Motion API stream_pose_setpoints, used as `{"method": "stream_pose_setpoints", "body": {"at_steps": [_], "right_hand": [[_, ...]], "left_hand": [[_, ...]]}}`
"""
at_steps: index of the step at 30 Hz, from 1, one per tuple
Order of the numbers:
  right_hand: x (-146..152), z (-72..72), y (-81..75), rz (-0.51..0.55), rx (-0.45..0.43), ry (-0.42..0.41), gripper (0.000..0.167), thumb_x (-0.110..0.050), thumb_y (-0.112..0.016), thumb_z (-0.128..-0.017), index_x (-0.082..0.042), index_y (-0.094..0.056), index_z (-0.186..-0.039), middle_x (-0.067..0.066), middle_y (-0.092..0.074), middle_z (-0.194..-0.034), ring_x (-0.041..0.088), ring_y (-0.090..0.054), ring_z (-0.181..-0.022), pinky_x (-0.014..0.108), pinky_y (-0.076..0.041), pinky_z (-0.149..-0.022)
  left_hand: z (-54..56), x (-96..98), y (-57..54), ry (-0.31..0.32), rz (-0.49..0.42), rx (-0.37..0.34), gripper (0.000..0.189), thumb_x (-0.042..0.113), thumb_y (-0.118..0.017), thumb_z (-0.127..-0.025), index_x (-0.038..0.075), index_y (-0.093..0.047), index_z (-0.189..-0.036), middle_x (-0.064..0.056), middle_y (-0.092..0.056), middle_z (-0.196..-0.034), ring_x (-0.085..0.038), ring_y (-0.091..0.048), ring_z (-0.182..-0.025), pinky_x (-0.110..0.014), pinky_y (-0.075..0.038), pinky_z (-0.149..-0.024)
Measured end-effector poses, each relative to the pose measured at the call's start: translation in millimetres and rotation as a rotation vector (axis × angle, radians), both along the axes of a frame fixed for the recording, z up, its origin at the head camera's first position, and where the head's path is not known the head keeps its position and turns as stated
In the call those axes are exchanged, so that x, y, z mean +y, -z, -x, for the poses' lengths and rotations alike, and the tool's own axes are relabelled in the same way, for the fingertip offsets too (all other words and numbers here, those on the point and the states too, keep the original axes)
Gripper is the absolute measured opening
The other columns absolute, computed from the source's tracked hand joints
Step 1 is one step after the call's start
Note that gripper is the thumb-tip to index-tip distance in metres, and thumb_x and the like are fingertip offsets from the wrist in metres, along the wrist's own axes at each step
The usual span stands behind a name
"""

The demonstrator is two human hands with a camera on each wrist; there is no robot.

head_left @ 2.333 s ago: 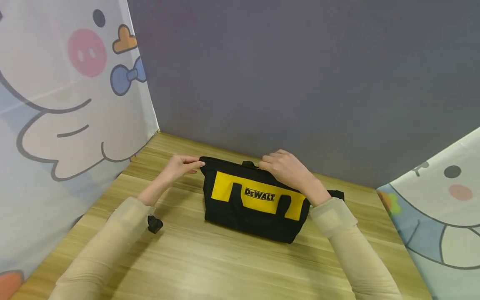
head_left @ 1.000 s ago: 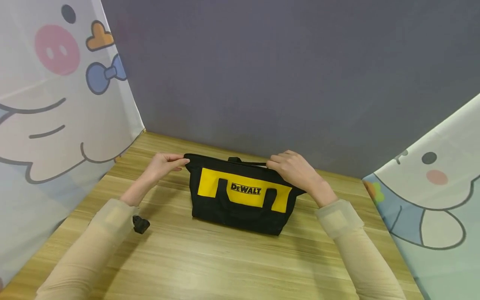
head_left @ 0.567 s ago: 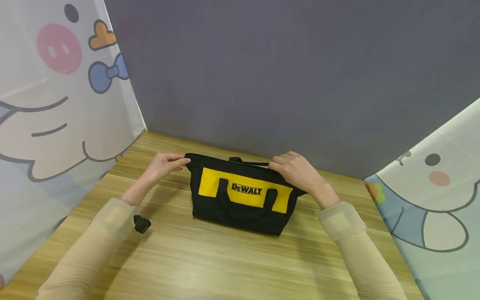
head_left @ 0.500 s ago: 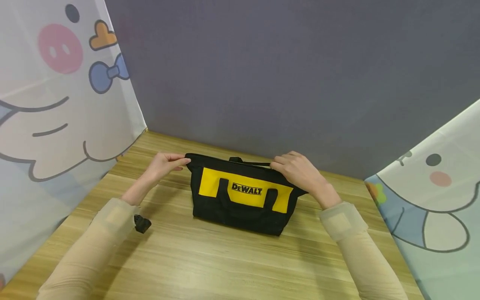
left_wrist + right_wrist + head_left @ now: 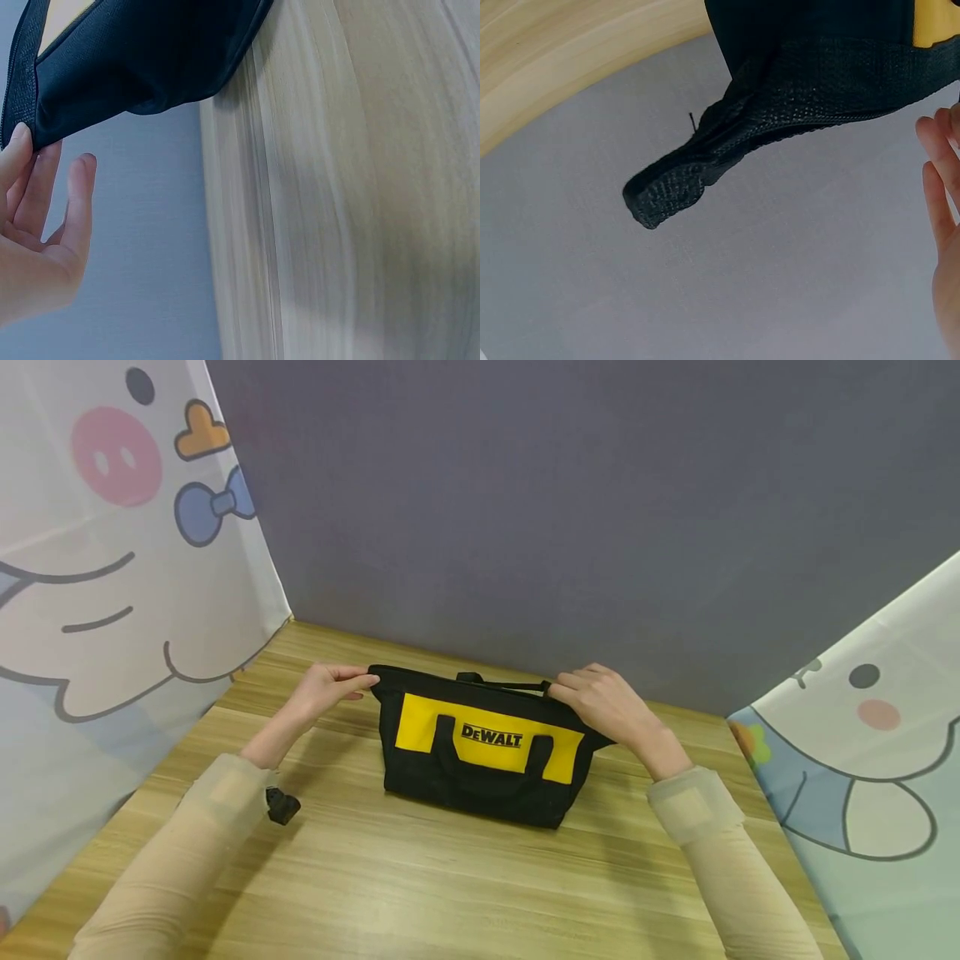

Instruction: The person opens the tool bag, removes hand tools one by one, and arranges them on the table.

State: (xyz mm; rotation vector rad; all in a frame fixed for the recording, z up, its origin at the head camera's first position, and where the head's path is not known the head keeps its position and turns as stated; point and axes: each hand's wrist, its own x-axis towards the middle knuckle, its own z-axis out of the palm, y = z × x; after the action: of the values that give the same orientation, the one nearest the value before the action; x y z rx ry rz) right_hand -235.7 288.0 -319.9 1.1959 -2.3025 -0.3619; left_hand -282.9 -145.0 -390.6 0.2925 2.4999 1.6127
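A black and yellow DeWalt tool bag [image 5: 490,758] stands upright on the wooden table. My left hand [image 5: 324,687] pinches its upper left corner between thumb and fingers; the left wrist view shows the black corner fabric [image 5: 142,64] held there. At the right part of the top edge, my right hand [image 5: 603,703] has its fingers curled at the zipper, and its fingertips [image 5: 934,135] sit right at the edge in the right wrist view. Any zipper pull is hidden. The zipper [image 5: 810,124] runs to a black fabric tail [image 5: 667,191] sticking out past the bag's right end.
Close behind the bag rises a grey panel [image 5: 525,527]. Cartoon-printed sheets [image 5: 112,610] flank the wooden table [image 5: 420,893] on both sides. A rear strap [image 5: 471,677] shows behind the bag's top. A small black device [image 5: 282,807] sits at my left cuff.
My right hand has slid rightward along the bag's top edge, uncovering more of the rear strap. My left hand keeps its pinch on the left corner. The view shifted slightly.
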Motion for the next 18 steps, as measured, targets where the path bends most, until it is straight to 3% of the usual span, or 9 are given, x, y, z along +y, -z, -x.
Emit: {"method": "stream_pose_setpoints", "body": {"at_steps": [8, 15, 18], "right_hand": [[16, -4.3, 1.3, 0.028, 0.015, 0.017, 0.005, -0.007, -0.066, -0.093, -0.011, -0.068, -0.095, 0.001, -0.067, -0.084, 0.019, -0.068, -0.081, 0.037, -0.056, -0.080], [33, -8.9, 3.2, 0.061, 0.006, 0.027, 0.004, -0.006, -0.067, -0.091, -0.010, -0.066, -0.092, 0.001, -0.063, -0.080, 0.020, -0.066, -0.078, 0.038, -0.056, -0.081], [38, -10.8, 3.4, 0.077, 0.009, 0.024, 0.004, -0.006, -0.068, -0.091, -0.009, -0.066, -0.092, 0.001, -0.063, -0.080, 0.020, -0.065, -0.076, 0.038, -0.055, -0.080]], "left_hand": [[-0.6, -0.1, -0.8, 0.001, 0.004, -0.011, 0.061, 0.041, -0.062, -0.097, -0.001, -0.053, -0.140, -0.021, -0.047, -0.150, -0.042, -0.059, -0.125, -0.047, -0.047, -0.106], [-0.1, -0.4, -0.8, -0.005, 0.026, -0.040, 0.065, 0.047, -0.062, -0.095, 0.001, -0.053, -0.141, -0.021, -0.044, -0.153, -0.043, -0.060, -0.122, -0.055, -0.038, -0.113], [0.6, 0.2, 0.1, -0.006, 0.031, -0.036, 0.063, 0.046, -0.062, -0.096, 0.001, -0.054, -0.140, -0.021, -0.045, -0.152, -0.041, -0.061, -0.121, -0.053, -0.041, -0.111]]}}
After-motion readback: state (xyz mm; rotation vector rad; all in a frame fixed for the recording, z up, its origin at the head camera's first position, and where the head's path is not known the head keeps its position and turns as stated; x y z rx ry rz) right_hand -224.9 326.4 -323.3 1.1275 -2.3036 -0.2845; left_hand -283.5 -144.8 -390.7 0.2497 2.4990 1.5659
